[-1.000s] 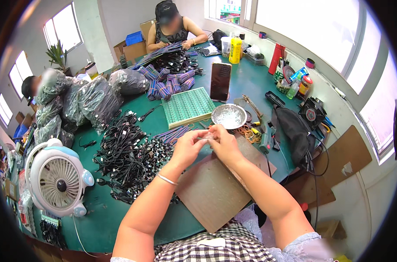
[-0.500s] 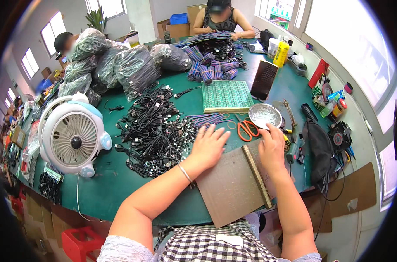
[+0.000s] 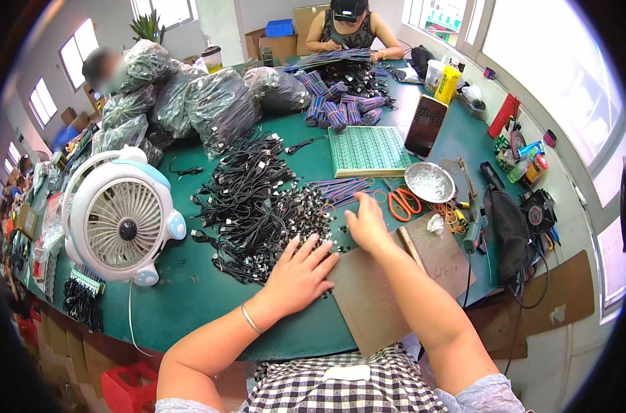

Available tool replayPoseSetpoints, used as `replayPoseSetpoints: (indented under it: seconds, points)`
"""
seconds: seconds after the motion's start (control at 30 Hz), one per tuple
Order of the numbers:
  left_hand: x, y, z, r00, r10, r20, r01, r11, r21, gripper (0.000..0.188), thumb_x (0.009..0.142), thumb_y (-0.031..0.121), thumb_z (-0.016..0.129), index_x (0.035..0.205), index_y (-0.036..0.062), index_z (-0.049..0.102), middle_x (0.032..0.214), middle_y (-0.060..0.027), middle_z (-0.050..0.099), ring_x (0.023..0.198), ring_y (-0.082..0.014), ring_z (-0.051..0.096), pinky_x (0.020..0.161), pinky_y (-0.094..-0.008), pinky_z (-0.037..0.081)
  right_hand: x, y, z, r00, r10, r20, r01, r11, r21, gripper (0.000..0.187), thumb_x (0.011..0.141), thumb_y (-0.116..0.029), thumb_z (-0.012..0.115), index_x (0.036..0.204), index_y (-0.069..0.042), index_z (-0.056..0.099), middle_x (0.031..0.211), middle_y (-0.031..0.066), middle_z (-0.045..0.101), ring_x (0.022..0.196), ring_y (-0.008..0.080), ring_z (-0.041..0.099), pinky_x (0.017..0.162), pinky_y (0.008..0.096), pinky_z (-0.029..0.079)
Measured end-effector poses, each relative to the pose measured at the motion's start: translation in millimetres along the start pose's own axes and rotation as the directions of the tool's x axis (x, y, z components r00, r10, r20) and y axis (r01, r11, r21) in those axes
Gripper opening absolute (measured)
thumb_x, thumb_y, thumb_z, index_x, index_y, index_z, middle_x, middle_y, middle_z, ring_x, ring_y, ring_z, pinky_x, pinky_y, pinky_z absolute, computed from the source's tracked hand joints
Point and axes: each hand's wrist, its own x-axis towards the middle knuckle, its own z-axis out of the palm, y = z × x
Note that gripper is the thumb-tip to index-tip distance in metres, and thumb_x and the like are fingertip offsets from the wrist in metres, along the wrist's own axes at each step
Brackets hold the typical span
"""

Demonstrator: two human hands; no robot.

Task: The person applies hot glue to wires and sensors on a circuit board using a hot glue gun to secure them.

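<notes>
My left hand lies with its fingers spread at the right edge of a big heap of black cables with small metal connectors. Above the far edge of a brown board, my right hand has thumb and forefinger apart, nothing visible between them. It is close to a bunch of purple wires. My right forearm hides most of the wooden bar across the board. Beyond it lie orange-handled scissors and a metal bowl of small bright pieces.
A white fan stands at the left. Farther back are a stack of green circuit boards, an upright phone, bundled wires and full plastic bags. Another person sits opposite. A green-handled tool lies at the right.
My right hand has moved left, off the bar, toward the purple wires. My left hand has drawn back from the board toward the cable heap. The view has shifted slightly.
</notes>
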Motion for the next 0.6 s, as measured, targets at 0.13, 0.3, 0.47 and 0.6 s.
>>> replayPoseSetpoints:
  seconds: [0.13,0.3,0.47,0.6]
  points:
    - [-15,-8,-1,0.999,-0.049,0.018,0.045,0.985,0.168,0.05,0.082,0.039,0.059,0.127,0.019,0.053,0.134,-0.0042,0.047,0.131,-0.0254,0.034,0.111,-0.0504,0.008,-17,-41,33,0.971,0.136,0.196,-0.11,0.984,-0.141,0.07,0.084,-0.033,0.058,0.14,-0.004,0.028,0.145,0.021,0.028,0.136,0.0409,0.021,0.11,0.0555,0.015]
    - [-26,-26,-3,0.992,-0.108,-0.067,0.122,0.959,0.255,0.041,0.08,0.034,0.063,0.117,0.0179,0.06,0.128,-0.0034,0.053,0.133,-0.0229,0.033,0.11,-0.0519,0.005,-17,-79,67,0.975,0.048,0.217,-0.045,0.999,-0.02,0.066,0.083,-0.028,0.059,0.137,-0.003,0.032,0.143,0.0243,0.027,0.134,0.0434,0.022,0.109,0.0557,0.017]
    - [-32,-25,-10,0.99,-0.127,-0.063,0.133,0.984,0.121,0.038,0.078,0.024,0.066,0.115,0.0161,0.061,0.122,-0.003,0.055,0.125,-0.0226,0.043,0.109,-0.0523,0.013,-10,-59,54,0.998,-0.063,0.025,0.048,0.91,0.413,0.033,0.082,-0.014,0.059,0.113,-0.002,0.056,0.119,0.0166,0.055,0.115,0.0295,0.051,0.097,0.0347,0.04]
    - [-36,-5,-23,0.995,-0.063,-0.078,0.063,0.998,-0.001,0.04,0.072,0.028,0.072,0.108,0.0154,0.062,0.121,-0.0031,0.055,0.122,-0.0222,0.044,0.106,-0.051,0.018,0,-40,-7,0.958,-0.246,0.147,0.206,0.948,0.241,0.033,0.08,-0.013,0.064,0.111,-0.005,0.057,0.107,0.0127,0.058,0.092,0.0235,0.059,0.083,0.0348,0.047]
